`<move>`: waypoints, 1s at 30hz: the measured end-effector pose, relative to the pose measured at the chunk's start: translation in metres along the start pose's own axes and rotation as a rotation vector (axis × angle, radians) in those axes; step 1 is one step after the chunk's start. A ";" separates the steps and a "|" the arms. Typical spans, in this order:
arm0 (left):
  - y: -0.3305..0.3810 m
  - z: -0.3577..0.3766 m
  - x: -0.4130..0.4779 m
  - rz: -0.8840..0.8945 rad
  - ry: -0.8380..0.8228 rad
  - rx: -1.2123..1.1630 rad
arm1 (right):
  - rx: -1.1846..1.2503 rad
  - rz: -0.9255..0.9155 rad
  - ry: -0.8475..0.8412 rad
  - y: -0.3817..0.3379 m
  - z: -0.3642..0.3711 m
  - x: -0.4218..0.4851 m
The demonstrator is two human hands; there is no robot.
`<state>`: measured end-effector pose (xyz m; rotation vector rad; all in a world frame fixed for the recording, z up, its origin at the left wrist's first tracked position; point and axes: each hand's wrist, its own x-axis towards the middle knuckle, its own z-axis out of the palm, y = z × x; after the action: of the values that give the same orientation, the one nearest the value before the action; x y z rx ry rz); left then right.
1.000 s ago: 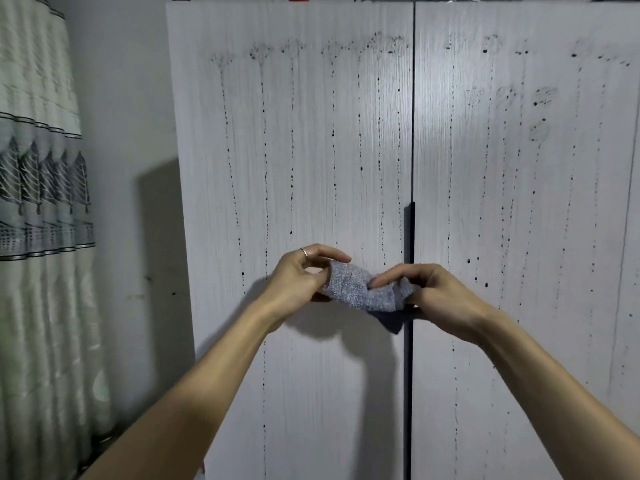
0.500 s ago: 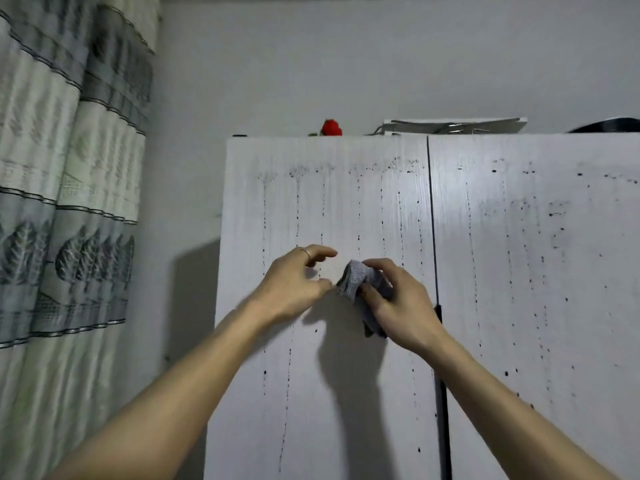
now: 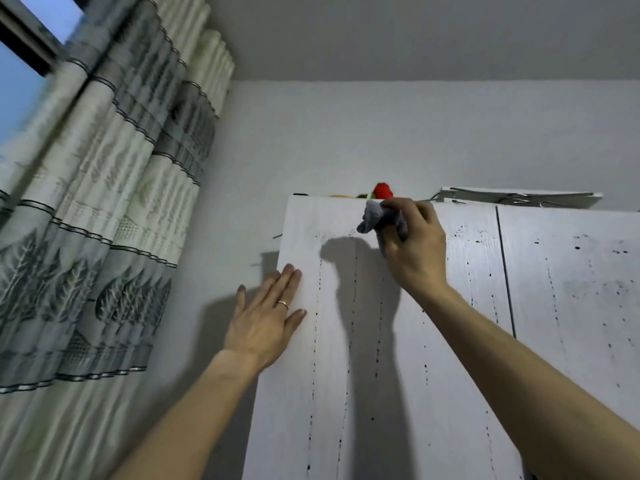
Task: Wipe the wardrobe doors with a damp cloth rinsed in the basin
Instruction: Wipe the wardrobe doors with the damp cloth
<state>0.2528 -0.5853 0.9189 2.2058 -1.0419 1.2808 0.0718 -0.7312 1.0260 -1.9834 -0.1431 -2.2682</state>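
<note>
Right hand (image 3: 414, 247) reaches up high, arm outstretched, fingers curled round the cloth (image 3: 375, 216). Left hand (image 3: 266, 317) lies flat, fingers straight.

A person's right hand (image 3: 414, 244) is gripping a crumpled grey cloth (image 3: 375, 218) at the top edge of the wardrobe's left door (image 3: 346, 358). The left hand (image 3: 266, 317), wearing a ring (image 3: 283, 304), is lying flat with straight fingers at the same door's left edge, lower down. Dark specks are running in vertical lines down both of the 2 white doors, the right door (image 3: 571, 306) included. A red object (image 3: 382, 191) and a flat white board (image 3: 519, 199) are sitting on top of the wardrobe. A patterned grey-and-cream curtain (image 3: 104, 237) is hanging at far left beside a window (image 3: 20, 81).
</note>
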 end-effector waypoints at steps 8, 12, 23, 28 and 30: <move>-0.023 0.023 0.006 0.083 0.145 -0.049 | -0.288 -0.088 -0.092 0.021 0.071 0.001; -0.029 0.037 0.009 0.112 0.218 -0.084 | -0.303 -0.418 -0.339 0.025 0.083 -0.056; -0.036 0.057 0.015 0.170 0.348 -0.137 | -0.467 -0.258 -0.296 0.018 0.101 -0.006; -0.036 0.065 0.011 0.121 0.385 -0.179 | -0.554 -0.595 -0.525 0.024 0.056 -0.082; -0.035 0.067 0.011 0.128 0.381 -0.180 | -0.591 -0.571 -0.516 0.031 0.050 -0.065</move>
<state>0.3215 -0.6097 0.8955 1.6998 -1.1065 1.5217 0.1337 -0.7522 0.9683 -3.1720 -0.0996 -2.1877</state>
